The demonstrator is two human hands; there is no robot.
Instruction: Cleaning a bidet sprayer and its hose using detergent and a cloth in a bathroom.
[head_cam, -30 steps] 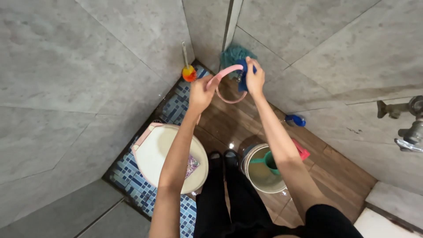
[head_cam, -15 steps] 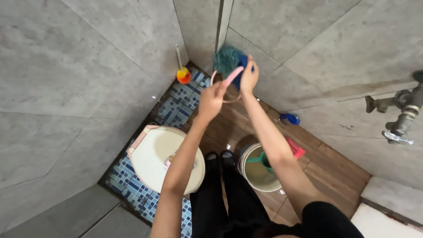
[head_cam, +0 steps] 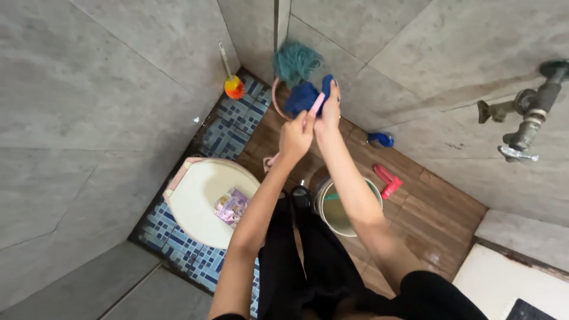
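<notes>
At the wall corner: both hands raised, working close together.
Left fingers (head_cam: 303, 121): pinched on the pink handle (head_cam: 316, 104) — steadying it.
Right fingers (head_cam: 333, 98): closed around the blue pad (head_cam: 302, 96), pressing it to the handle.
Loofah (head_cam: 294, 61): teal, just above the pad.
Arms: stretched forward, wrists touching.
Below: bucket (head_cam: 332, 222), toilet lid (head_cam: 198, 201).

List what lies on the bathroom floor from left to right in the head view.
Cream toilet lid → orange-bristled toilet brush → bucket → blue object by the wall → red object on the wood-look tiles.
</notes>
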